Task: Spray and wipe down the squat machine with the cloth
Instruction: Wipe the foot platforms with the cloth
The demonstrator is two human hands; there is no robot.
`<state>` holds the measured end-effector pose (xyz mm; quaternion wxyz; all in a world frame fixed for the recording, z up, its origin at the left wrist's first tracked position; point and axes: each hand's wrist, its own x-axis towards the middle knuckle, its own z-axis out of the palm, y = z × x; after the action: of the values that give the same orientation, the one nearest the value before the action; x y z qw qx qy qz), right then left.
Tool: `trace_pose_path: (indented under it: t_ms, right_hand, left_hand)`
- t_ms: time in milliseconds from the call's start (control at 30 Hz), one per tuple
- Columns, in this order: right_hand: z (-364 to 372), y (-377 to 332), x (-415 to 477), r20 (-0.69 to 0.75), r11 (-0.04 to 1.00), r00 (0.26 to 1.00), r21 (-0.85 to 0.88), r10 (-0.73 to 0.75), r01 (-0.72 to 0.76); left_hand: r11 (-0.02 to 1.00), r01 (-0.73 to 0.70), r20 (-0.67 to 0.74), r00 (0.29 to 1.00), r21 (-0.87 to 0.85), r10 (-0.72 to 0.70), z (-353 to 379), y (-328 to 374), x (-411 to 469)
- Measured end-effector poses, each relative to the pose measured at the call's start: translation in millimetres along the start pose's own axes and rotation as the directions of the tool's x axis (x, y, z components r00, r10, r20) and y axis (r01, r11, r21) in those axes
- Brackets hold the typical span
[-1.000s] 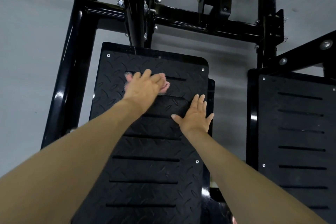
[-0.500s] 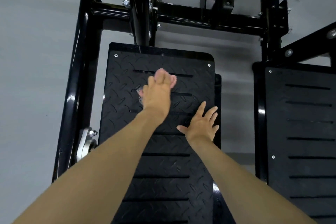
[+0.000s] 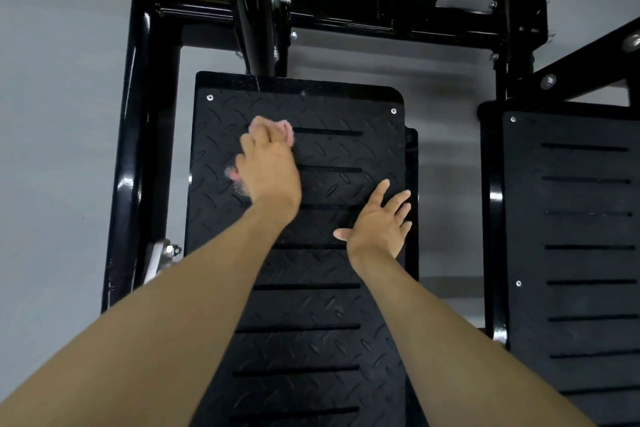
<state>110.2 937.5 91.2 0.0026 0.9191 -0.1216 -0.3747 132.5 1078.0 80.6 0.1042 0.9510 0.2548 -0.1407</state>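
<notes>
Grey floor (image 3: 62, 114) fills the background, with the squat machine standing on it. Its black steel frame (image 3: 142, 114) runs up the left side and joins a crossbar (image 3: 381, 17) at the far end. Two black tread-pattern footplates with slots lie inside the frame: the left plate (image 3: 311, 305) in the middle of the view and the right plate (image 3: 581, 218) at the right edge, with a gap of floor between them.

Both bare forearms reach from the near edge over the left plate. The left hand (image 3: 268, 173) lies on the far left part of that plate, fingers bent over the cloth (image 3: 285, 130) and pressing it to the surface. The right hand (image 3: 377, 225) rests flat near the plate's right edge, fingers straight and spread, holding nothing. The hands are apart.

The cloth is pink and bunched, and shows past the fingertips and beside the thumb. A silver bolt (image 3: 172, 250) sits on the frame at the plate's left edge.
</notes>
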Motion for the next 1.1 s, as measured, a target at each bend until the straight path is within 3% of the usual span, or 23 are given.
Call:
trace_pose_path:
  t_ms: [67,133,233,333,567,700,767,900,1100]
  right_hand:
    - [-0.1,-0.6,0.9,0.002,1.000,1.000,0.005,0.004,-0.004]
    - [-0.2,-1.0,2.0,0.006,1.000,1.000,0.017,0.011,-0.011]
    - [0.5,-0.5,1.7,0.004,1.000,1.000,-0.001,0.007,-0.007]
    - [0.1,1.1,1.1,-0.016,1.000,1.000,-0.022,-0.005,0.005]
    - [1.6,2.7,3.2,-0.013,1.000,1.000,-0.028,-0.009,0.009]
    - [0.1,6.2,4.2,-0.020,0.999,0.999,-0.019,-0.037,0.036]
    - [1.1,6.8,4.6,-0.029,0.999,0.999,0.024,-0.023,0.024]
    - [5.0,11.4,6.5,-0.078,0.998,0.997,0.054,-0.009,0.013]
    - [6.3,18.2,1.7,-0.053,0.998,0.997,-0.016,-0.062,0.061]
  left_hand:
    - [0.996,-0.081,-0.008,0.997,-0.021,0.081,4.1,25.8,-4.2]
    - [0.965,-0.262,0.005,0.965,-0.007,0.262,6.2,50.1,-9.3]
    - [0.852,-0.521,0.094,0.847,-0.058,0.524,6.7,85.3,-9.8]
    - [0.757,-0.651,0.200,0.736,-0.056,0.647,3.8,106.6,-5.2]
    - [0.708,-0.701,0.182,0.710,0.088,0.680,12.9,42.9,-23.9]
    - [0.783,-0.580,0.179,0.815,0.224,0.552,18.7,7.8,-38.6]
    - [0.846,-0.520,0.168,0.850,0.120,0.498,17.4,19.9,-44.7]
    - [0.791,-0.610,0.182,0.773,-0.050,0.608,17.9,60.1,-44.7]
    - [0.799,-0.572,0.147,0.820,0.184,0.553,18.3,33.2,-44.5]
